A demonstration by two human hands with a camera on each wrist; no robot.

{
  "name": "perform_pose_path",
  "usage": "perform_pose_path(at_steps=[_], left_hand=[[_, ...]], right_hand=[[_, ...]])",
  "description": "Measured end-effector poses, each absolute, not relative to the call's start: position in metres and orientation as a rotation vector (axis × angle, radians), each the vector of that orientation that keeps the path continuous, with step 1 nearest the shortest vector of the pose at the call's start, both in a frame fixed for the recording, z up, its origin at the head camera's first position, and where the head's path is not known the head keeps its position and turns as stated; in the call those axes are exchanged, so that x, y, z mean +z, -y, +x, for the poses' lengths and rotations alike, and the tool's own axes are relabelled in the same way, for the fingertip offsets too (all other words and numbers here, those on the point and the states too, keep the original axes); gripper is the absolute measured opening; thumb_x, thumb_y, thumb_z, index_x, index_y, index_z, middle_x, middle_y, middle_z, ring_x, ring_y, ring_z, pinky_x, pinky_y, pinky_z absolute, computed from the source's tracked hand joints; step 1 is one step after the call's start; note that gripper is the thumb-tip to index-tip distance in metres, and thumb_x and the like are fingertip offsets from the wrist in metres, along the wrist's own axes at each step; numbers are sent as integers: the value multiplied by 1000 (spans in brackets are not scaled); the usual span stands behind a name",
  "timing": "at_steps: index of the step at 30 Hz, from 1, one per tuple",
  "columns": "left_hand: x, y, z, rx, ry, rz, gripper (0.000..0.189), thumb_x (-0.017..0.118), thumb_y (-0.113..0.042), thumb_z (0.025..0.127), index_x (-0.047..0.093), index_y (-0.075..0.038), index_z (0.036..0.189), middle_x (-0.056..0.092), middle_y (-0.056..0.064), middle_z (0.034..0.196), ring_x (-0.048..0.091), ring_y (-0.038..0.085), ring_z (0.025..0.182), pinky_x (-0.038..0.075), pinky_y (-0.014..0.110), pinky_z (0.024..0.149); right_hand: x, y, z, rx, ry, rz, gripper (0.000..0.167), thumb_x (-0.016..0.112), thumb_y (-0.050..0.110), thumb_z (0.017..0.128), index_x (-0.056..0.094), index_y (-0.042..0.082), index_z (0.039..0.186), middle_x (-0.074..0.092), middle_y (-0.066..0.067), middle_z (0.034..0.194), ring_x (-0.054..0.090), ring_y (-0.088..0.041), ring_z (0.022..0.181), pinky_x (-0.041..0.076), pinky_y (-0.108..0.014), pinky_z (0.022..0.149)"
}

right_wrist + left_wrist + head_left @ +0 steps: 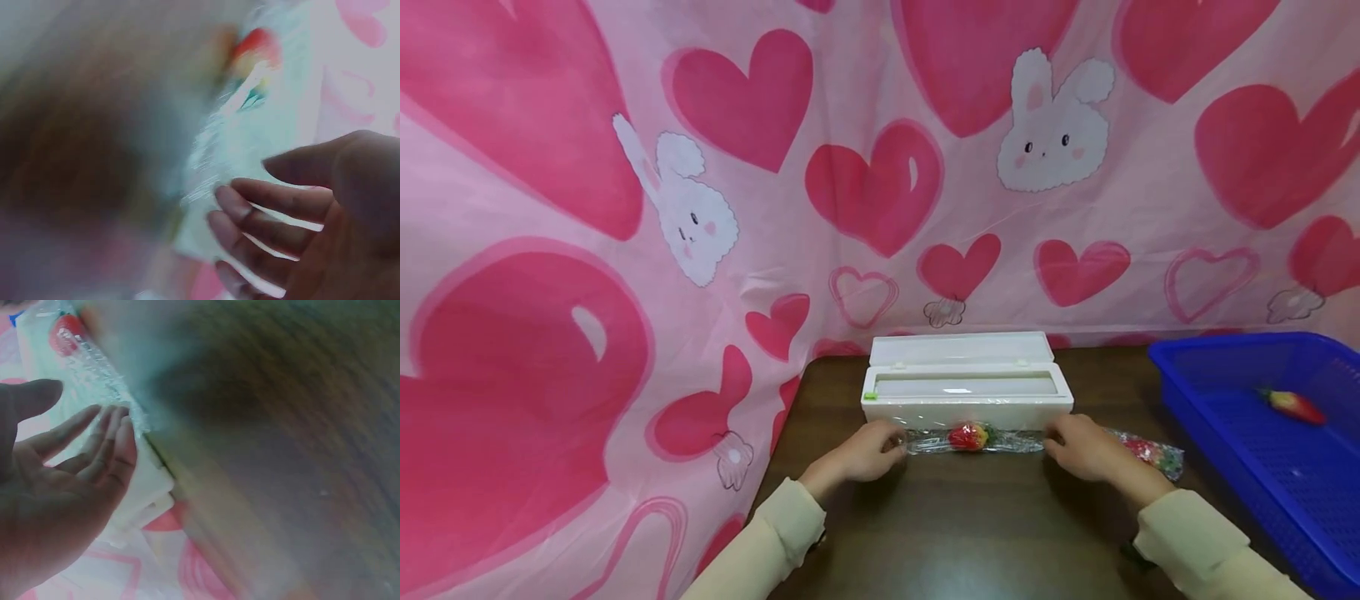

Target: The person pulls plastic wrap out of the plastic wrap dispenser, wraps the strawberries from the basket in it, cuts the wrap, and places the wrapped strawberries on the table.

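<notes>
A strawberry (pixel 967 436), red with a yellowish end and green leaves, lies inside a strip of clear cling film (pixel 925 442) along the front of a white cling film dispenser (pixel 967 413). My left hand (pixel 871 451) is at the strip's left end. In the left wrist view its fingers (pixel 103 447) are loosely extended at the film, thumb apart. At the strip's right end is my right hand (pixel 1081 447). The right wrist view, blurred, shows its fingers (pixel 269 228) slightly bent, with the thumb held away from them.
The dispenser's lid (pixel 961 348) stands raised at the back. Beside my right forearm lies another film-wrapped bundle (pixel 1150 454) with red and green inside. A blue plastic basket (pixel 1217 433) on the right holds a loose strawberry (pixel 1294 407). A pink heart-print cloth (pixel 865 292) hangs behind the brown table (pixel 955 533).
</notes>
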State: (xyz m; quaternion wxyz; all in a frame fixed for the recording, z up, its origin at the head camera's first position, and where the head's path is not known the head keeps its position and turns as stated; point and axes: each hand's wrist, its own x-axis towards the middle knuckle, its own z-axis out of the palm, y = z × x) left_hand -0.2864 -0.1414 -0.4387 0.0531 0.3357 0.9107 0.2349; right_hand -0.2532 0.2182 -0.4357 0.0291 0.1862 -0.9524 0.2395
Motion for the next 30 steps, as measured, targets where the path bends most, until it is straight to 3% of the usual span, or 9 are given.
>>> perform_pose_path(at_steps=[5, 10, 13, 16, 19, 23, 30], left_hand=[[-433, 142, -294, 877, -2795, 1081, 20, 60, -5, 99, 66, 7, 113, 69, 13, 101, 66, 27, 94, 54, 39, 84], [-434, 142, -301, 936, -2780, 1030, 21, 57, -3, 101, 64, 9, 116, 70, 17, 106, 68, 29, 99, 55, 43, 88], [-437, 141, -304, 961, -2750, 1040, 21, 56, -3, 101, 64, 8, 117, 70, 19, 109, 69, 30, 101, 55, 44, 89], [-439, 141, -306, 985, -2741, 1048, 21, 57, -5, 100, 65, 3, 117, 71, 14, 108, 68, 25, 97, 56, 39, 86], [-440, 142, -306, 1008, -2730, 1018, 15, 60, -6, 98, 68, -1, 109, 70, 7, 94, 64, 16, 83, 53, 31, 75], [-438, 144, -306, 992, -2737, 969, 9, 60, -3, 94, 69, -2, 97, 61, -1, 79, 52, 10, 73, 44, 26, 68], [-439, 150, -309, 947, -2768, 930, 11, 62, -1, 90, 69, -5, 97, 61, -3, 83, 53, 11, 78, 45, 28, 73]], right_hand=[[-402, -171, -258, 719, 2702, 804, 7, 66, 4, 93, 72, 6, 96, 67, -1, 85, 61, -16, 78, 53, -43, 73], [-386, -109, -272, 692, 2558, 1101, 28, 58, -5, 90, 67, -2, 117, 70, -13, 110, 67, -27, 103, 53, -47, 94], [-386, -77, -282, 680, 2583, 1223, 46, 53, -9, 88, 58, -6, 134, 64, -19, 131, 61, -32, 124, 47, -48, 105], [-390, -54, -291, 666, 2655, 1285, 62, 52, -9, 87, 45, -5, 148, 55, -21, 144, 54, -32, 134, 43, -47, 110], [-396, -38, -300, 627, 2716, 1328, 70, 54, -8, 87, 37, -1, 154, 53, -19, 148, 52, -30, 136, 42, -45, 111], [-400, -25, -308, 556, 2783, 1339, 71, 56, -5, 87, 37, 2, 155, 54, -17, 147, 54, -27, 134, 43, -44, 110], [-399, -15, -310, 467, 2851, 1295, 68, 60, 0, 88, 42, 5, 153, 58, -13, 144, 56, -27, 132, 44, -44, 109]])
